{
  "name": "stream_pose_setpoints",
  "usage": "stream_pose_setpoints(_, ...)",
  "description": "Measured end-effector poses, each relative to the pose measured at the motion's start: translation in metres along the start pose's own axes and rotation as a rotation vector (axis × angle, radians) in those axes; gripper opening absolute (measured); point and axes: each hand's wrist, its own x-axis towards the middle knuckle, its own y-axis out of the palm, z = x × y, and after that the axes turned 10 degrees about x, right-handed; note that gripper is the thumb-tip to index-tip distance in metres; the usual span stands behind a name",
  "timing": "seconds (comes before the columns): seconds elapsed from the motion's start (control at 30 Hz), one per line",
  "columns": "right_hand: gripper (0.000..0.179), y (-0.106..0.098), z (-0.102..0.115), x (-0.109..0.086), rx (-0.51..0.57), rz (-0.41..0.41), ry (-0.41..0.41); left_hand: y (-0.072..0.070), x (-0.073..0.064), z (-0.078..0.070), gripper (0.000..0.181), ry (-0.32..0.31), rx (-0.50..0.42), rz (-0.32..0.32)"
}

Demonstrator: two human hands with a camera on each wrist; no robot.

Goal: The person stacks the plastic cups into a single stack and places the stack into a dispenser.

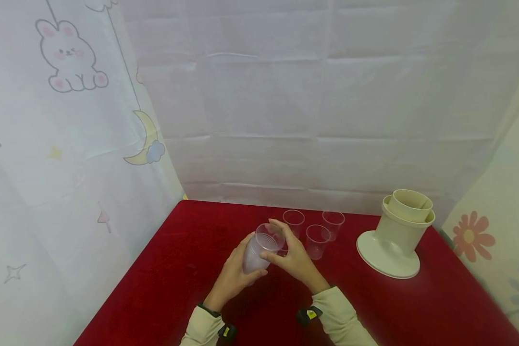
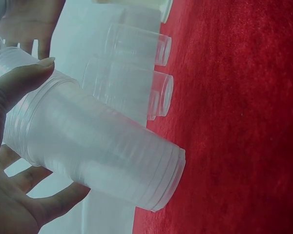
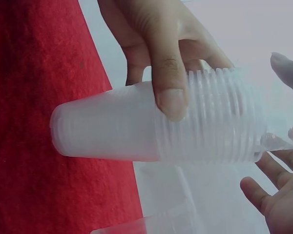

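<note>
Sheet of white material (image 1: pixel 34 202), printed w/ a pink-cheeked bunny (image 1: pixel 71 60) & a yellow crescent moon (image 1: pixel 144 139), fills upper L of frame. Red cloth-topped table (image 1: pixel 164 259) spans bottom. Just below ctr, L hand (image 1: pixel 231 276) grips a tall stack of nested clear plastic cups (image 1: pixel 254 257), thumb one side, fingers other; stack is tilted, mouth end up, off the table. R of that, R hand (image 1: pixel 296 259) has thumb & fingers curved round mouth of the top cup (image 1: pixel 270 236). Next, R of ctr, three single clear plastic cups (image 1: pixel 317 242) stand upright; poss. a 4th behind R hand, view too poor to be sure. Lower R: cream tube-shaped piece (image 1: pixel 395 235) w/ double rim, on flat round base. Far R edge: red flower print (image 1: pixel 471 235).
</note>
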Motion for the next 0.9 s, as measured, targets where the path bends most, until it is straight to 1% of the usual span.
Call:
stream_pose_setpoints(0.27,0.076,0.0011,-0.0028,-0.0013,-0.031,0.002,0.02,-0.0002,0.0016,-0.0004,0.093,0.002,-0.012,0.015)
stream_pose_setpoints(0.5,0.075,0.003,-0.0054,-0.0051,-0.043,0.014,0.032,0.0009,-0.0015,-0.0004,0.093,-0.006,-0.013,0.029)
stream_pose_setpoints(0.7,0.075,0.0032,-0.0051,-0.0057,-0.044,0.014,0.028,0.0007,-0.0016,-0.0011,0.094,-0.002,-0.004,0.025)
stream_pose_setpoints(0.9,0.076,0.0026,-0.0056,-0.0069,-0.044,0.022,0.053,0.0001,-0.002,-0.0021,0.094,-0.008,0.0,0.024)
